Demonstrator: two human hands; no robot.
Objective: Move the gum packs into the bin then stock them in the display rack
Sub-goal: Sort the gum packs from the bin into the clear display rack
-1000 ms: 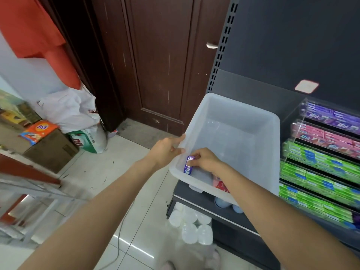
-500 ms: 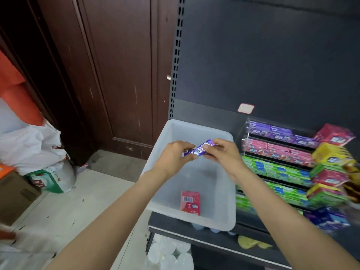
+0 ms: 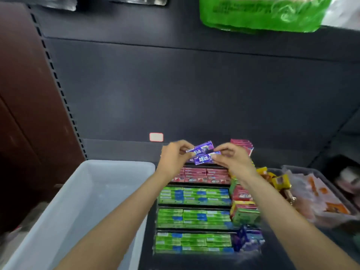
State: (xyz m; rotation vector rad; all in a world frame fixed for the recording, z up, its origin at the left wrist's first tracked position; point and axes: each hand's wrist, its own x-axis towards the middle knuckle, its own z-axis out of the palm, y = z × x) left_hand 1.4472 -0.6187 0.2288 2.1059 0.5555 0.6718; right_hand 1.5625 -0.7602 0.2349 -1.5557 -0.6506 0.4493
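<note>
The translucent bin [image 3: 81,201] sat at the left, beside the display rack [image 3: 194,219]. Above the rack's top tier, the left hand [image 3: 173,158] pinched the upper of 2 purple gum packs [image 3: 203,153], and the right hand [image 3: 231,159] pinched the lower one.

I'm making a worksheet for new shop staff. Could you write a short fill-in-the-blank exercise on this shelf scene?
1. Both hands hold gum packs whose colour is ____.
2. The translucent bin stands to the ____ of the display rack.
3. The rack's three lowest rows hold packs coloured ____.
4. The row just under the hands holds packs coloured ____.

Missing words: purple; left; green; red
</note>
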